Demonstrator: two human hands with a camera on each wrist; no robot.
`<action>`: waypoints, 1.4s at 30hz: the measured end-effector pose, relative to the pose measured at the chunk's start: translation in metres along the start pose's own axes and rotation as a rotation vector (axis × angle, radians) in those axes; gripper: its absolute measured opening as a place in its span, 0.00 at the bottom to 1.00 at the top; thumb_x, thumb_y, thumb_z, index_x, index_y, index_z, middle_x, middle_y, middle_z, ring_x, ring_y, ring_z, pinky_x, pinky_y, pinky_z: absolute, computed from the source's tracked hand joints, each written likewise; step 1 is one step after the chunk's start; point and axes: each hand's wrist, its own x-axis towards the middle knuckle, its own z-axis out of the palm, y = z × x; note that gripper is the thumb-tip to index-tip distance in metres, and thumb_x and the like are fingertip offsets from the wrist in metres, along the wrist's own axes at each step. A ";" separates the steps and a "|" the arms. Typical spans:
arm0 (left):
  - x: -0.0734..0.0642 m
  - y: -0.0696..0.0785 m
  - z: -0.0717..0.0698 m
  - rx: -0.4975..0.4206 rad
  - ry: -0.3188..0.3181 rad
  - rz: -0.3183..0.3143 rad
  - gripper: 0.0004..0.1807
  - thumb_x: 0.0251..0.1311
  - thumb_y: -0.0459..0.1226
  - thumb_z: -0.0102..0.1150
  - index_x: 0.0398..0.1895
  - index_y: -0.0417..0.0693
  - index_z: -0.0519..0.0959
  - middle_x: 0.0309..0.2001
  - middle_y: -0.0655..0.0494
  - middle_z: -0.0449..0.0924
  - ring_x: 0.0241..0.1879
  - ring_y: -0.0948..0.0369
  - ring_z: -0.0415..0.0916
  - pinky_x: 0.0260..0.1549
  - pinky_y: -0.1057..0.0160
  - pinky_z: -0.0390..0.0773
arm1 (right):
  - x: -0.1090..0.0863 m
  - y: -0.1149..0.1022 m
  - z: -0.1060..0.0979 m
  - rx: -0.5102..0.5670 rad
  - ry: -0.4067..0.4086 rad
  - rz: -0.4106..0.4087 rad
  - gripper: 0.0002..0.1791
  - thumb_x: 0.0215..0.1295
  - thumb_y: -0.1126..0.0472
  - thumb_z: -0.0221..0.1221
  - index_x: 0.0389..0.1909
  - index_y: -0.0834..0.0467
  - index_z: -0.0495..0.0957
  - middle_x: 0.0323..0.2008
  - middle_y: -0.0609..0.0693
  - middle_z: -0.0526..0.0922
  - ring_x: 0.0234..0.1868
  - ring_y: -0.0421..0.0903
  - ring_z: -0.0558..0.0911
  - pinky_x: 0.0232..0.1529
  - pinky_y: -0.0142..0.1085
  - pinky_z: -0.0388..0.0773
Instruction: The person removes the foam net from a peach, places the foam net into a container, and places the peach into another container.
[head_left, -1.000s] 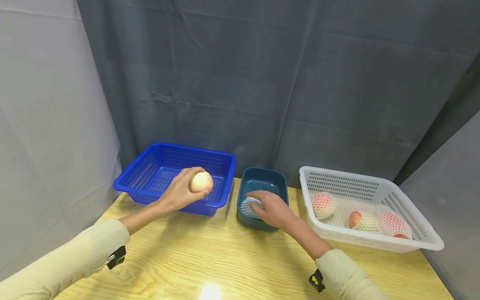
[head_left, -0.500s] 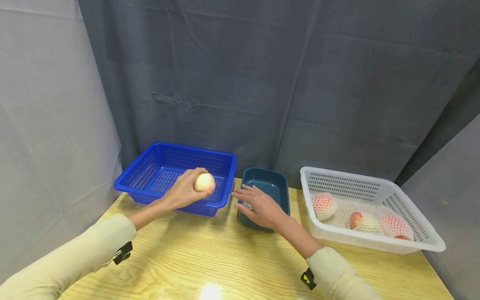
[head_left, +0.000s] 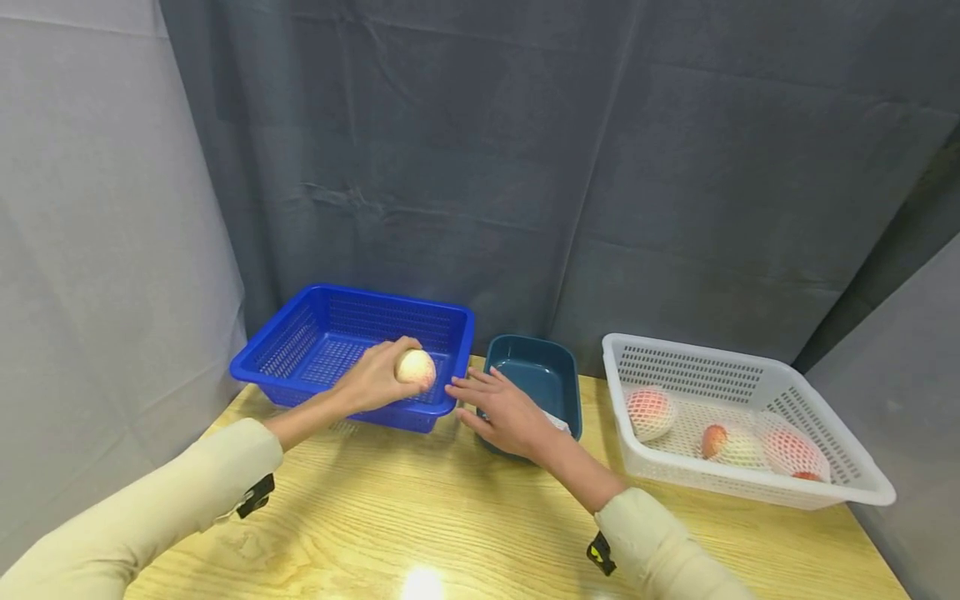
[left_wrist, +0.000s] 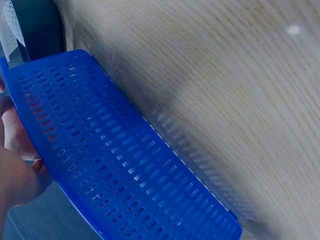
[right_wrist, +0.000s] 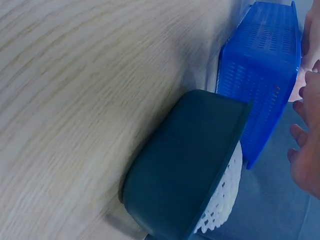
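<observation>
My left hand [head_left: 375, 379] grips a round, pale yellow peach [head_left: 416, 370] with a pink blush, thumb and fingers curled round its sides. It holds the peach over the right part of the blue basket [head_left: 348, 291], whose inside shows no fruit. With fingers spread, my right hand [head_left: 504, 412] hovers over the front left of the teal tub [head_left: 542, 342] and holds nothing. Its fingertips reach close to the peach and the basket's right rim. A white foam net [right_wrist: 222, 195] lies in the tub, mostly covered by the right hand in the head view.
On the right stands a white basket [head_left: 705, 350] with several fruits in foam nets, among them a pink one [head_left: 650, 412] at its left. All three containers stand on a wooden table [head_left: 360, 517]. A dark grey curtain [head_left: 450, 167] hangs close behind them.
My right hand has moved left from the tub towards the peach, uncovering the tub's right side. The left hand has shifted slightly right, still holding the peach.
</observation>
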 end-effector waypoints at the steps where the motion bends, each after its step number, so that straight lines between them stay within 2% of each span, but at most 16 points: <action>1: 0.000 0.000 0.000 -0.007 -0.010 -0.003 0.30 0.50 0.48 0.74 0.55 0.48 0.76 0.39 0.50 0.81 0.36 0.54 0.78 0.30 0.59 0.79 | 0.001 0.000 0.001 0.000 -0.005 -0.001 0.24 0.76 0.52 0.55 0.68 0.55 0.74 0.67 0.52 0.73 0.71 0.56 0.66 0.72 0.53 0.53; 8: 0.003 -0.001 0.001 -0.058 -0.127 -0.052 0.31 0.50 0.47 0.74 0.55 0.45 0.75 0.38 0.51 0.83 0.32 0.58 0.79 0.30 0.60 0.79 | 0.004 -0.002 0.008 0.007 -0.022 -0.027 0.25 0.77 0.50 0.52 0.68 0.57 0.74 0.67 0.52 0.73 0.71 0.57 0.66 0.72 0.51 0.56; 14: 0.006 -0.001 0.000 -0.049 -0.169 -0.084 0.32 0.49 0.50 0.74 0.54 0.43 0.76 0.41 0.48 0.83 0.34 0.55 0.78 0.29 0.61 0.78 | 0.008 -0.005 0.009 0.020 0.008 -0.055 0.22 0.76 0.54 0.55 0.66 0.57 0.76 0.65 0.53 0.75 0.70 0.56 0.66 0.69 0.53 0.61; 20: 0.011 -0.002 -0.001 -0.019 -0.217 -0.085 0.32 0.50 0.49 0.73 0.55 0.42 0.77 0.42 0.47 0.83 0.34 0.55 0.77 0.30 0.61 0.76 | 0.015 -0.005 0.013 0.025 -0.008 -0.093 0.21 0.77 0.56 0.54 0.67 0.56 0.75 0.65 0.52 0.75 0.71 0.56 0.65 0.69 0.51 0.61; 24: 0.013 -0.004 0.001 0.000 -0.272 -0.090 0.30 0.51 0.48 0.72 0.54 0.42 0.77 0.41 0.49 0.82 0.33 0.56 0.76 0.30 0.62 0.75 | 0.017 -0.005 0.013 0.026 -0.013 -0.111 0.21 0.78 0.55 0.52 0.67 0.56 0.74 0.64 0.53 0.76 0.70 0.56 0.67 0.69 0.51 0.61; 29: 0.018 -0.004 0.001 0.005 -0.334 -0.098 0.28 0.52 0.46 0.71 0.54 0.42 0.77 0.40 0.51 0.81 0.32 0.57 0.75 0.29 0.63 0.73 | 0.020 -0.004 0.015 0.046 -0.008 -0.114 0.21 0.78 0.56 0.52 0.65 0.58 0.76 0.63 0.55 0.77 0.69 0.57 0.68 0.69 0.52 0.62; 36: 0.025 -0.007 0.004 0.043 -0.402 -0.108 0.24 0.54 0.44 0.70 0.53 0.43 0.78 0.41 0.51 0.81 0.35 0.57 0.74 0.32 0.63 0.70 | 0.021 -0.004 0.016 0.038 -0.025 -0.106 0.21 0.79 0.55 0.50 0.65 0.57 0.76 0.63 0.54 0.77 0.70 0.54 0.67 0.69 0.47 0.62; 42: 0.029 -0.008 0.009 0.029 -0.451 -0.119 0.22 0.53 0.42 0.72 0.50 0.45 0.79 0.38 0.54 0.79 0.36 0.58 0.72 0.34 0.63 0.69 | 0.024 -0.003 0.015 0.046 -0.031 -0.127 0.20 0.79 0.55 0.48 0.64 0.57 0.77 0.61 0.53 0.78 0.69 0.52 0.68 0.68 0.46 0.64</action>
